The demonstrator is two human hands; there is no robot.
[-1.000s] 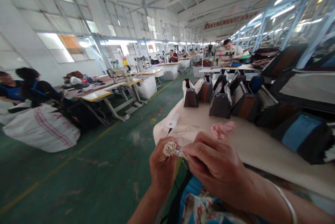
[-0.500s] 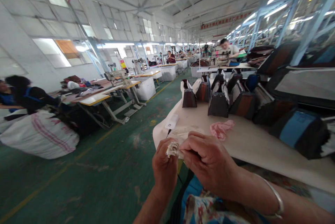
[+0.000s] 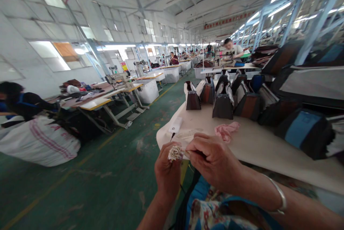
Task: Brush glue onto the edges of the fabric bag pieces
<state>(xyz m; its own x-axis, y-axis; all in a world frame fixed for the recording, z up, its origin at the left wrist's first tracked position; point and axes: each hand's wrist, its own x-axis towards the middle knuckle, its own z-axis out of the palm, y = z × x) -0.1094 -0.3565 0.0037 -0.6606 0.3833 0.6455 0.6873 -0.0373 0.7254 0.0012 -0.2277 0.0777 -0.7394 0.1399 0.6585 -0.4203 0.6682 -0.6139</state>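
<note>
My left hand (image 3: 167, 172) is closed round a small whitish, frayed wad (image 3: 175, 153) that sticks out above its fingers. My right hand (image 3: 215, 162) is pinched against the same wad from the right, fingers pressed together; a silver bangle (image 3: 278, 194) circles that wrist. Both hands hover just in front of the near corner of a pale worktable (image 3: 258, 151). On the table behind them lie a white tag (image 3: 175, 125) and a crumpled pink cloth (image 3: 227, 130).
Several dark brown and blue bags (image 3: 223, 104) stand in rows on the table's far and right side. A green floor aisle (image 3: 107, 172) runs left, with sewing tables (image 3: 107, 97), a big white sack (image 3: 40, 142) and seated people. Another person works at a far table (image 3: 232, 49).
My hands stay together on the wad and have shifted slightly; the view has drifted a little right and down. Nothing was let go.
</note>
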